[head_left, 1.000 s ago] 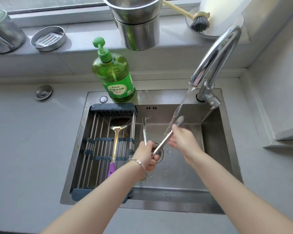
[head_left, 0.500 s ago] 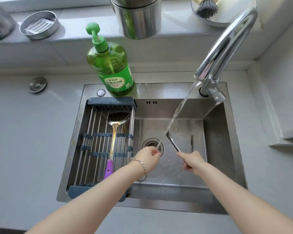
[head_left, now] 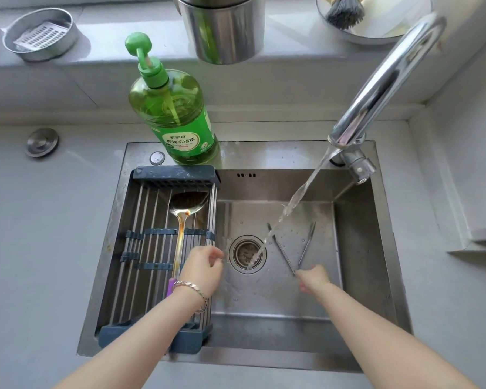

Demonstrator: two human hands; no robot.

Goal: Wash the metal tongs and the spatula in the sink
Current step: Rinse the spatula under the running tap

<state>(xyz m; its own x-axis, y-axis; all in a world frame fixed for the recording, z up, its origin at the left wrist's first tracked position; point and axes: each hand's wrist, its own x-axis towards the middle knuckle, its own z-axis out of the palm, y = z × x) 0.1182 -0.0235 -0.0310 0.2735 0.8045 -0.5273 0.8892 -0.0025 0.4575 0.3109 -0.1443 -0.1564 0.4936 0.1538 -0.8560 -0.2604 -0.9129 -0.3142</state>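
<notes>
Left of the stainless steel sink, a round metal plug lies on the grey surface. Behind the sink's left corner, a shallow round tin with a perforated insert sits on the sill. On the sink's back rim stands a clear green pump bottle of dish soap.

A dark blue rack with steel rods spans the sink's left part. On it lies the steel spatula with a golden shaft and purple grip, blade toward the sink's back. Your left hand hovers over the rack's right edge, covering part of the grip. Its fingers are loosely curled and it holds nothing.

At the middle of the sink's floor is the round drain, with a stream of water falling into it. The stream crosses in front of the left arm of the slim metal tongs. These lie spread in a V on the sink's floor, right of the drain. Your right hand meets their joined end, but blur hides whether it pinches them.

The curved chrome faucet rises from the sink's back right corner. Behind the sink, a steel canister and a dark-bristled brush stand on the sill.
</notes>
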